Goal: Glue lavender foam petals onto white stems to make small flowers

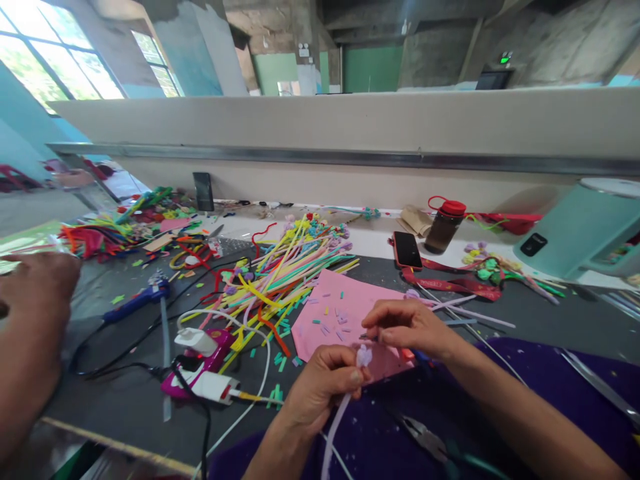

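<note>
My left hand is closed in a pinch on a lilac pipe-cleaner flower, whose pale stem hangs down below the fingers. Just above and to the right, my right hand has its thumb and fingertips pressed together beside the flower. Something small and dark shows at those fingertips, too small to name. Under both hands lies a pink sheet scattered with short lilac, green and yellow snippets. A pair of pliers rests on the dark purple cloth over my lap.
Another person's hand reaches in at the left. A blue glue gun, a magenta power strip with cables and a pile of pipe cleaners lie left. A phone, bottle and teal kettle stand right.
</note>
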Demonstrator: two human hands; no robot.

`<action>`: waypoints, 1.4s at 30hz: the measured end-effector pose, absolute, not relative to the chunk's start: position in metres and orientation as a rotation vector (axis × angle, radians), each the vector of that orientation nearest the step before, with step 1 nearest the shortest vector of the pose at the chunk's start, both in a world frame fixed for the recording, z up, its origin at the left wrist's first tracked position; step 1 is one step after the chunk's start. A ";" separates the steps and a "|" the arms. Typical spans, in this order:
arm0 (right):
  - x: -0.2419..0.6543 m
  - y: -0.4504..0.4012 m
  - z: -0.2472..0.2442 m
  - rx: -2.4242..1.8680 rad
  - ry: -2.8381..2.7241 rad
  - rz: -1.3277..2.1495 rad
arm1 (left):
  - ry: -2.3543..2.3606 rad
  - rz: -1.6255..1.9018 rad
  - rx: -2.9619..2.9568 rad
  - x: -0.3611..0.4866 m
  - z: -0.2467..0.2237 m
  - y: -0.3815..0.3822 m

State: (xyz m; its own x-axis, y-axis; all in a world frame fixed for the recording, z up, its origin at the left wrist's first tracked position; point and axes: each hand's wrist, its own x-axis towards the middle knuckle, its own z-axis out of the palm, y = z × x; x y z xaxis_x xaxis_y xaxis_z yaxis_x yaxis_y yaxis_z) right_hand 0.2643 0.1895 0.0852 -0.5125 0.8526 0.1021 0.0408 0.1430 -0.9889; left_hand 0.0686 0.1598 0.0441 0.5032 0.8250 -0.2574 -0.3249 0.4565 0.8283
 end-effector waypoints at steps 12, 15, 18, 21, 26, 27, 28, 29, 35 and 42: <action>0.265 0.187 0.087 -0.723 -2.036 1.379 | 0.841 0.845 1.238 0.074 0.050 0.162; 0.265 0.188 0.086 -0.698 -2.068 1.301 | 0.861 0.860 1.249 0.074 0.048 0.162; 0.265 0.188 0.086 -0.678 -2.096 1.194 | 0.878 0.857 1.225 0.073 0.044 0.162; 0.264 0.187 0.087 -0.676 -2.115 1.119 | 0.893 0.853 1.187 0.073 0.042 0.162; 0.262 0.186 0.086 -0.689 -2.109 1.072 | 0.926 0.891 1.107 0.075 0.045 0.160; 0.261 0.186 0.085 -0.693 -2.101 1.066 | 0.933 0.900 1.097 0.076 0.046 0.160; 0.261 0.186 0.085 -0.695 -2.093 1.063 | 0.941 0.904 1.092 0.076 0.046 0.159; 0.261 0.186 0.085 -0.697 -2.085 1.061 | 0.947 0.903 1.089 0.076 0.046 0.159; 0.258 0.185 0.084 -0.733 -2.070 1.076 | 0.942 0.869 1.121 0.077 0.046 0.161; 0.257 0.184 0.082 -0.769 -2.088 1.080 | 0.957 0.856 1.153 0.077 0.048 0.161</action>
